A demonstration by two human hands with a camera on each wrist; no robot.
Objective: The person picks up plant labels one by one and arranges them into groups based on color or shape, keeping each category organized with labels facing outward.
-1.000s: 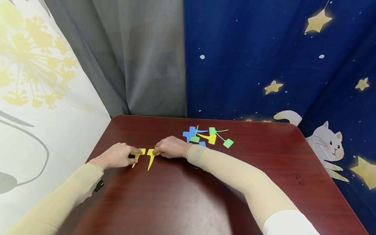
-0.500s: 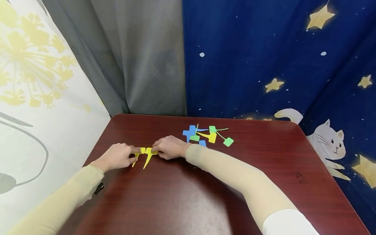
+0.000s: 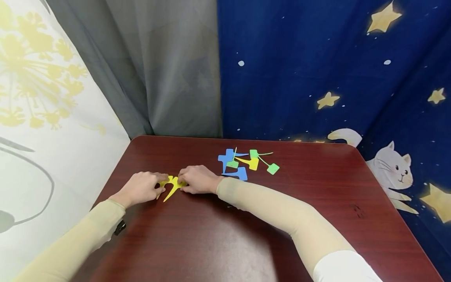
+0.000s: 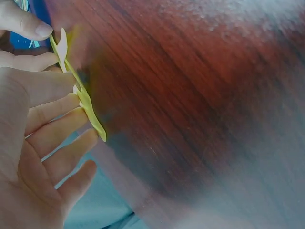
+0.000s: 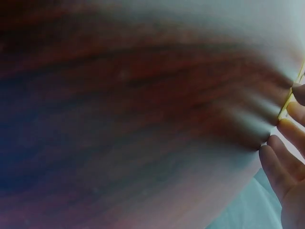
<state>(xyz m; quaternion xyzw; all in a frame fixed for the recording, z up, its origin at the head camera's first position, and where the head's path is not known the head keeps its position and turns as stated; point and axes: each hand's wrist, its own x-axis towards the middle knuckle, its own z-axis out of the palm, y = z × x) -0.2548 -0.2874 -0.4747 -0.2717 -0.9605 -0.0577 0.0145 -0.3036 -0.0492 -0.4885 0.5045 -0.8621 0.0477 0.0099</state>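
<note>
In the head view two yellow T-shaped plant labels are held side by side above the left part of the table. My left hand (image 3: 141, 188) pinches the left label between thumb and fingers, which cover much of it. The right label (image 3: 171, 193) is pinched by my right hand (image 3: 199, 178), its pointed stem slanting down to the left. Their heads come together between the two hands. From the left wrist, the yellow plastic (image 4: 90, 112) appears nearly edge-on at the fingertips. At the right wrist view's edge, fingers (image 5: 296, 112) grip a thin yellow edge.
Behind my right forearm lies a loose group of plant labels: blue ones (image 3: 241, 173), green ones (image 3: 273, 169) and a yellow one (image 3: 253, 163), some overlapping. The dark red table (image 3: 225, 235) ends at a curtain (image 3: 299, 78) at the back and a white patterned wall covering (image 3: 60, 129) on the left.
My right hand has moved left with its yellow label, closing the gap to the other one, and that label's stem slants more. My left hand has hardly moved. More of a blue label now shows.
</note>
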